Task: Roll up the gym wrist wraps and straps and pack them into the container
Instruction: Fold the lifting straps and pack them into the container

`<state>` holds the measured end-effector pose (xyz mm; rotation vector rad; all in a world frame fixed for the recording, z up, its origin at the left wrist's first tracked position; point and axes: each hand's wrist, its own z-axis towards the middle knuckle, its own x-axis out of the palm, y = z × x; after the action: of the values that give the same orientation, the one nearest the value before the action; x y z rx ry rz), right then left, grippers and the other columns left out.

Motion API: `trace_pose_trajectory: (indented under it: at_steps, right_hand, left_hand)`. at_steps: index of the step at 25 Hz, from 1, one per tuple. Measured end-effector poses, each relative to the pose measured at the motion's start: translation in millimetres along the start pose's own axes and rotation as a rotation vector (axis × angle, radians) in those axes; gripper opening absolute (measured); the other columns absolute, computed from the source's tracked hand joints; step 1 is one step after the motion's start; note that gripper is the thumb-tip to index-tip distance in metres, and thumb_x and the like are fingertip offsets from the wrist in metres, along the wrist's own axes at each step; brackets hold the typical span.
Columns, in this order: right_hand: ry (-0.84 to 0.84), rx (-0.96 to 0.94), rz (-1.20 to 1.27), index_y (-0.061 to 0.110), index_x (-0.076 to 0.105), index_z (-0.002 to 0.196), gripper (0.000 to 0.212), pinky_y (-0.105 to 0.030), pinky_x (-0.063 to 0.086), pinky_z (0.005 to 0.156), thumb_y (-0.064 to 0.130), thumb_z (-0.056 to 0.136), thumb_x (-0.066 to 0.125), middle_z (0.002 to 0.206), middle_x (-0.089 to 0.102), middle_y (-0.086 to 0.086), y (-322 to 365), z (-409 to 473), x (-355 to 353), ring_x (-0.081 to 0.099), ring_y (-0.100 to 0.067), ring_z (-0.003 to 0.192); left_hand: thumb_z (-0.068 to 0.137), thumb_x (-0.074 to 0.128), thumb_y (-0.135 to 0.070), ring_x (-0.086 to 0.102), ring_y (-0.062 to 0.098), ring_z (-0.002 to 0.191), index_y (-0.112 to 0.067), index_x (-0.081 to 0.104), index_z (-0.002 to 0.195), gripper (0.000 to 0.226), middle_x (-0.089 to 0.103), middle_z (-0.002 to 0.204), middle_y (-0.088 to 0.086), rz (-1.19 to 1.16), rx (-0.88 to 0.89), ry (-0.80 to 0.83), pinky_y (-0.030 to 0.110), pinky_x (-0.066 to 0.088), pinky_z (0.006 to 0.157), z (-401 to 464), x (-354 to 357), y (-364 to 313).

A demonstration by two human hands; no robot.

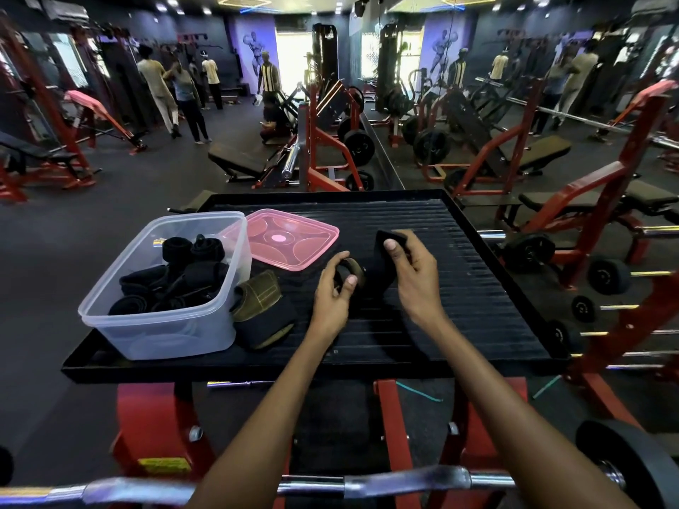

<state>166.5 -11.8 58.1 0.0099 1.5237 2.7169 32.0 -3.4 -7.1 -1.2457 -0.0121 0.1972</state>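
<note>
Risk first: slack in the wrap [371,266] you're rolling. Your left hand [332,292] has its grip curled round the rolled end, thumb on top; your right hand [413,268] pinches the flat free end, thumb pressed on it and lifted slightly off the tabletop [459,288]. If your right hand lets tension drop, the coil will likely loosen and spring open, judging by how stiff the fabric looks. If your left grip shifts sideways, the roll could cone and pack badly. Both forearms come in from below, wrists angled inward, hands close together over the tabletop's middle. The container [154,310] sits at the left edge, well apart from your right hand, already holding several dark rolled wraps [176,277]. Space inside looks tight toward the near end, so a loose roll may not seat. One olive-and-black wrap [261,306] still lies unrolled, touching the container's right wall; you could knock it off the near edge when reaching across. The pink lid [290,238] lies flat behind, just beside the container, clear of your hands.
</note>
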Motion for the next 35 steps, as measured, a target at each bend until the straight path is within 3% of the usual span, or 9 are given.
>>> trace_pose_trajectory:
  at_steps: [7,12,15,18,21,25,30,33,35]
  right_hand:
    - [0.003,0.023,0.026,0.022,0.061,0.090,0.013,-0.021,0.044,0.075,0.018,0.096,0.051,0.084,0.062,0.009,-7.8,-17.9,-8.8,0.055,-0.003,0.082]
    - [-0.032,0.000,-0.039,0.024,0.062,0.092,0.011,-0.030,0.047,0.079,0.018,0.095,0.053,0.090,0.065,0.003,0.8,-4.3,-15.9,0.059,-0.011,0.088]
    - [-0.055,0.039,-0.134,0.013,0.067,0.099,0.012,-0.030,0.049,0.083,0.016,0.091,0.059,0.098,0.068,-0.004,-8.5,7.1,-19.9,0.063,-0.017,0.094]
    - [-0.028,0.147,-0.228,0.009,0.069,0.098,0.013,-0.022,0.048,0.078,0.014,0.087,0.063,0.096,0.069,-0.005,-19.8,17.6,-22.4,0.063,-0.017,0.091]
    - [0.099,0.246,-0.260,0.010,0.066,0.097,0.014,-0.018,0.044,0.071,0.007,0.084,0.067,0.083,0.064,0.000,-29.8,23.5,-22.7,0.058,-0.006,0.075]
    - [0.301,0.329,-0.283,0.018,0.064,0.082,0.012,-0.015,0.041,0.070,0.006,0.084,0.066,0.075,0.060,0.005,-31.9,33.6,-27.0,0.053,0.006,0.066]
    - [0.517,0.520,-0.504,0.010,0.067,0.106,0.030,-0.012,0.043,0.076,0.030,0.097,0.047,0.110,0.066,-0.003,-22.2,41.3,-24.7,0.057,-0.012,0.099]
    - [0.411,0.783,-0.257,0.009,0.062,0.111,0.057,-0.034,0.056,0.067,0.059,0.089,0.047,0.103,0.063,-0.006,-21.0,32.3,-21.2,0.062,-0.023,0.095]
    - [0.327,0.868,-0.043,0.006,0.058,0.105,0.046,-0.038,0.059,0.063,0.048,0.086,0.061,0.098,0.057,-0.011,-20.6,22.2,-15.8,0.061,-0.023,0.087]
  left_hand:
    - [0.087,0.051,-0.031,0.051,0.022,0.115,-0.044,0.051,0.117,0.033,0.053,0.127,0.006,-0.119,-0.068,0.053,0.059,0.036,0.106,-0.6,-1.6,0.1]
    - [0.078,0.060,-0.059,0.053,0.008,0.094,-0.045,0.052,0.118,0.043,0.055,0.106,-0.006,0.016,-0.010,0.177,0.032,0.044,0.088,-6.8,-2.2,-4.3]
    - [0.088,0.054,-0.029,0.049,0.022,0.122,-0.039,0.050,0.123,0.037,0.052,0.128,0.002,0.007,0.004,0.221,0.042,0.036,0.108,-8.1,-3.4,-8.6]
    - [0.090,0.046,0.001,0.041,0.010,0.130,-0.026,0.043,0.128,0.047,0.045,0.136,-0.004,0.005,0.031,0.283,0.024,0.030,0.110,-10.1,-3.4,-11.9]
    - [0.089,0.044,0.011,0.037,-0.007,0.125,-0.030,0.037,0.129,0.057,0.040,0.133,-0.019,0.036,-0.008,0.290,0.008,0.030,0.101,-11.5,-2.2,-14.9]
    - [0.082,0.044,0.012,0.038,-0.008,0.123,-0.024,0.042,0.129,0.059,0.042,0.131,-0.011,0.063,0.035,0.244,0.002,0.028,0.101,-12.7,-0.4,-16.5]
    - [0.076,0.044,0.001,0.044,0.009,0.123,-0.019,0.048,0.121,0.050,0.046,0.128,0.002,0.037,0.083,0.201,0.014,0.034,0.103,-11.0,2.5,-12.6]
    - [0.076,0.048,-0.003,0.044,0.015,0.123,-0.025,0.048,0.118,0.047,0.046,0.128,0.005,0.005,0.050,0.068,0.031,0.034,0.110,-7.9,0.4,-8.6]
    - [0.069,0.049,-0.004,0.045,0.016,0.119,-0.021,0.050,0.113,0.047,0.048,0.121,0.006,0.060,0.051,0.042,0.036,0.032,0.110,-5.3,-3.7,-10.1]
